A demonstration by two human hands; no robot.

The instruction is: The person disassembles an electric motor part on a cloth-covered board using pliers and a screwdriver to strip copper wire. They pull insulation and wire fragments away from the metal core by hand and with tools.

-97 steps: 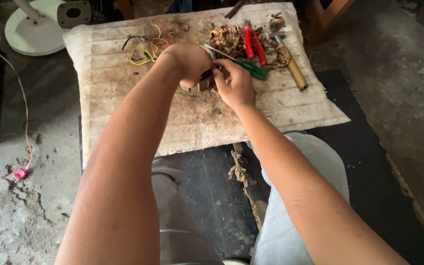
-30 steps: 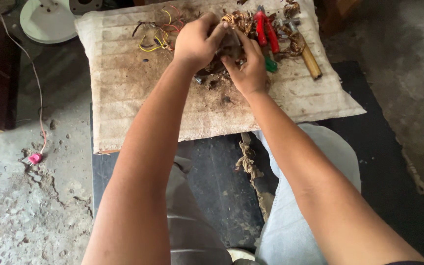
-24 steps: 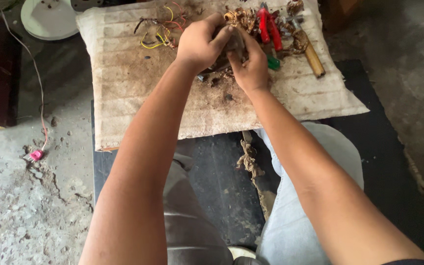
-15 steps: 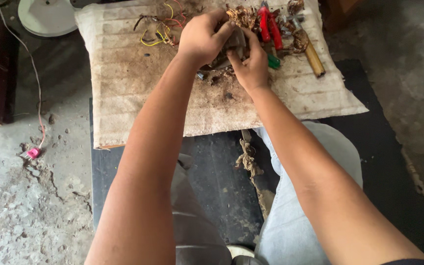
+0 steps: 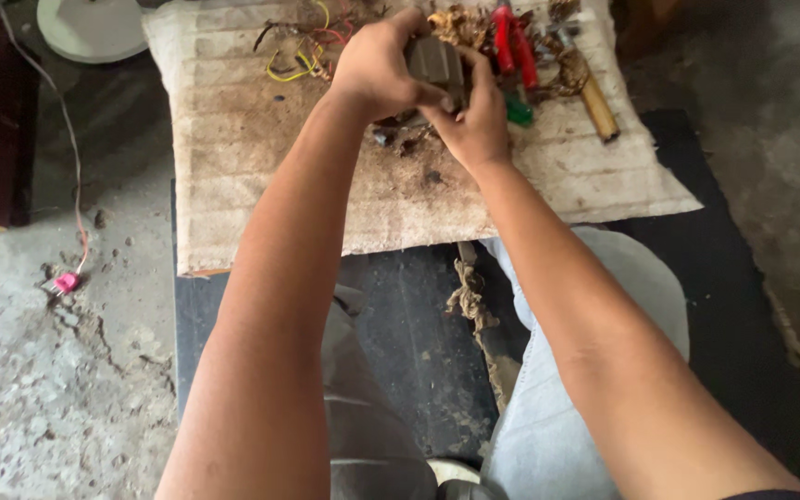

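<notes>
Since earlier, grey block point(image 5: 434, 63) was lifted off cloth point(image 5: 261, 176) toward 12 o'clock, clamped by left hand point(image 5: 377, 67) and right hand point(image 5: 476, 120).

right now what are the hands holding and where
Both hands, left hand and right hand, grip a small grey block by its sides.

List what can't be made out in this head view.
- Small grey block-shaped part: mostly covered by left hand and right hand; its kind is unclear.
- Red-handled pliers: jaws cut off by the top edge.
- Round white base: cropped at top.
- Tangled coloured wires: too small to trace.
</notes>
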